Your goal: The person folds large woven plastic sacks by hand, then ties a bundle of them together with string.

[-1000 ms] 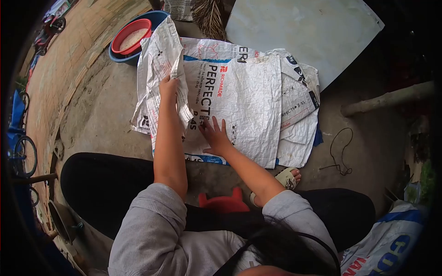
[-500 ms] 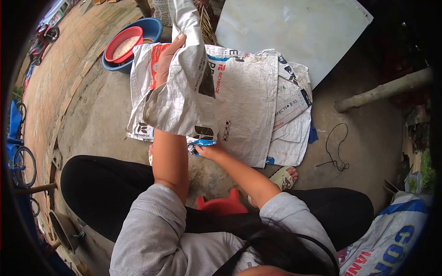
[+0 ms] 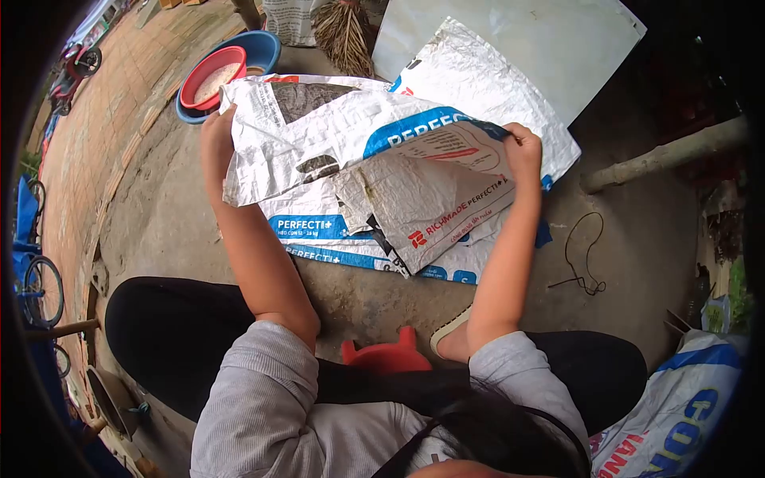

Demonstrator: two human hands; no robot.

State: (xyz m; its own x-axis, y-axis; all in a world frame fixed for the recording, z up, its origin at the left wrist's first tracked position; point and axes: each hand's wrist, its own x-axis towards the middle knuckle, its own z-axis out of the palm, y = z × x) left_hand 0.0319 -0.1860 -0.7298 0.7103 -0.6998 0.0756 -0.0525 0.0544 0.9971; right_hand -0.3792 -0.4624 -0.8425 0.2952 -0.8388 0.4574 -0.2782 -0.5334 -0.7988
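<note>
A white woven feed sack (image 3: 319,135) with a blue PERFECTI+ band stretches between my two hands above other sacks. My left hand (image 3: 217,135) grips its left end, the fingers partly hidden by the sack. At the other end, my right hand (image 3: 523,151) is closed on its edge, where the sack folds over and its printed underside shows. Beneath lies a pile of flattened sacks (image 3: 311,227) on the concrete. One RICHMADE sack (image 3: 446,215) lies slanted on the pile, and another white sack (image 3: 502,80) reaches over the pale board.
A red basin (image 3: 241,64) with pale contents sits in a blue basin (image 3: 267,49) at upper left. A straw broom (image 3: 343,36) and the pale board (image 3: 590,32) are at the back. A wooden pole (image 3: 661,155) and black cord (image 3: 586,255) lie right. A red stool (image 3: 386,354) is below me.
The sack raised in my left hand has come down and is spread sideways. My right hand has moved up and right from the near edge to the sack's right end.
</note>
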